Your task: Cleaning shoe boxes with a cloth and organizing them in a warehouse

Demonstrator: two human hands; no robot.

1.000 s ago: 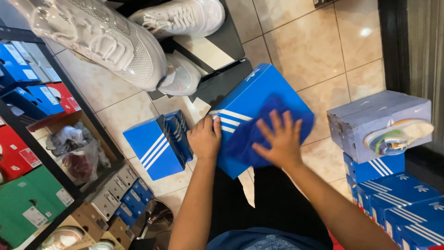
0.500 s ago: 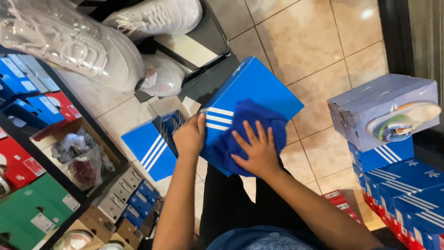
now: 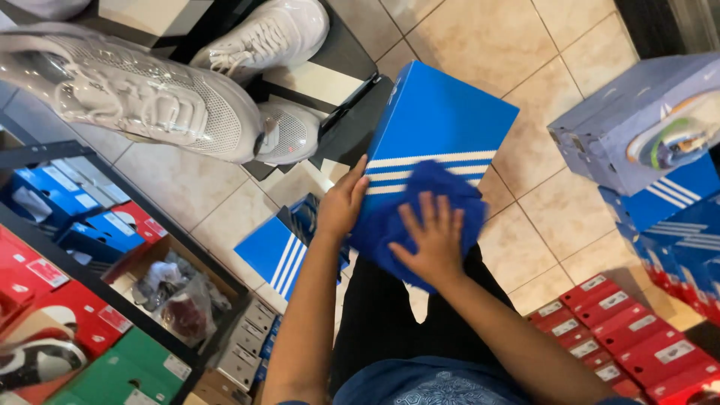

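A blue shoebox (image 3: 439, 124) with white stripes rests tilted on my lap. My left hand (image 3: 341, 204) grips its left edge. My right hand (image 3: 429, 238) lies flat, fingers spread, pressing a dark blue cloth (image 3: 442, 195) onto the lid's near part. The cloth covers the box's lower end.
White sneakers (image 3: 142, 97) stand on a shelf at upper left. A second blue striped box (image 3: 274, 255) lies on the tiled floor. Blue, red and green boxes fill a black rack (image 3: 97, 281) at left. At right, a grey-blue box (image 3: 637, 127) tops stacked blue boxes; red boxes (image 3: 637, 341) sit below.
My right hand with the cloth has slid down and left over the lid towards me. My left hand keeps its grip on the box's edge.
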